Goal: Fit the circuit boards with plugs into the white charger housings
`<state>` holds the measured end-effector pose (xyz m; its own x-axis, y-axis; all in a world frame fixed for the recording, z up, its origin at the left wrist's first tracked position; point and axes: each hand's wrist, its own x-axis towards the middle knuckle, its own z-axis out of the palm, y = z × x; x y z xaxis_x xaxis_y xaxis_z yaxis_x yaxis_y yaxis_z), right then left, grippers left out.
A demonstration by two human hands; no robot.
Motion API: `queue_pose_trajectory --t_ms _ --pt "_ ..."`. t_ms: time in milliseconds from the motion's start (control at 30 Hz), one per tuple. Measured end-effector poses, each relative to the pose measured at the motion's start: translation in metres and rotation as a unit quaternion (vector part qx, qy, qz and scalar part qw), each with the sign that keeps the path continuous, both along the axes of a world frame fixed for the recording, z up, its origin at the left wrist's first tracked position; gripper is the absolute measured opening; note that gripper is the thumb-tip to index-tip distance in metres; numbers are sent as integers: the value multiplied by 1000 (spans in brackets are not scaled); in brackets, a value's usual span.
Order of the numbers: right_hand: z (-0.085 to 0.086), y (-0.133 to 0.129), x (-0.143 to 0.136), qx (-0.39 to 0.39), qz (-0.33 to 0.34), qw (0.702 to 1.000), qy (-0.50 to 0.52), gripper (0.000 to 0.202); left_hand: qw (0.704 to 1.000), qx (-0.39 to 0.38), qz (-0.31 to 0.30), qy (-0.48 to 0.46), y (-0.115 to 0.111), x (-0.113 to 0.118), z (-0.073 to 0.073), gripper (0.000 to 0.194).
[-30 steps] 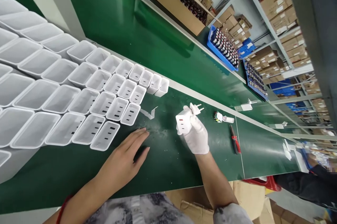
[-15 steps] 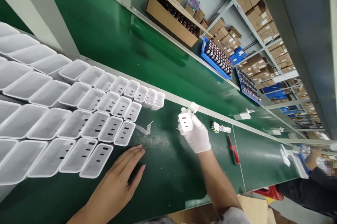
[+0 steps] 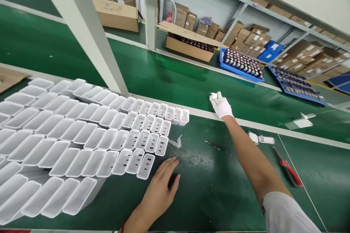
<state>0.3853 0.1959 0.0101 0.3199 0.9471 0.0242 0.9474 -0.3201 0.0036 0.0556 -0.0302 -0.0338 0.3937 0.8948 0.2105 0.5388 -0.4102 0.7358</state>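
My left hand (image 3: 163,185) is bare and rests on the green table beside the front end of the rows of white plastic casings (image 3: 146,166). Its fingers are stretched out and hold nothing. My right hand (image 3: 222,107), in a white glove, reaches out over the green strip beyond the table's rail. Its fingers close round a small white charger (image 3: 214,97), mostly hidden by the glove, with thin prongs just showing. Tweezers (image 3: 217,147) lie on the table between my hands.
Red-handled pliers (image 3: 288,171) and opened charger parts (image 3: 253,138) lie to the right. A scrap of clear film (image 3: 175,142) is near the casings. Blue trays of small parts (image 3: 242,65) and a carton (image 3: 190,47) stand at the back. A post (image 3: 90,36) rises behind the casings.
My right hand has moved forward over the rail with the white charger, which showed its slotted face before. Tweezers now show on the table. The view has turned; my left hand stays on the table.
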Motion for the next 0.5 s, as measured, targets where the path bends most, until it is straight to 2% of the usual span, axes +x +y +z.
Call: queue_pose_trajectory --t_ms 133,267,400,500 --pt "9 -45 24 36 -18 999 -1 68 999 22 -10 27 -2 -2 -3 37" --pt "35 -116 75 22 -42 998 -32 51 997 30 -44 61 2 -4 0 43" --pt "53 -184 123 -26 -58 997 -53 54 988 121 -71 70 13 -10 22 48" --pt "46 -209 143 -85 -33 995 -42 62 970 201 -7 135 26 -12 43 43"
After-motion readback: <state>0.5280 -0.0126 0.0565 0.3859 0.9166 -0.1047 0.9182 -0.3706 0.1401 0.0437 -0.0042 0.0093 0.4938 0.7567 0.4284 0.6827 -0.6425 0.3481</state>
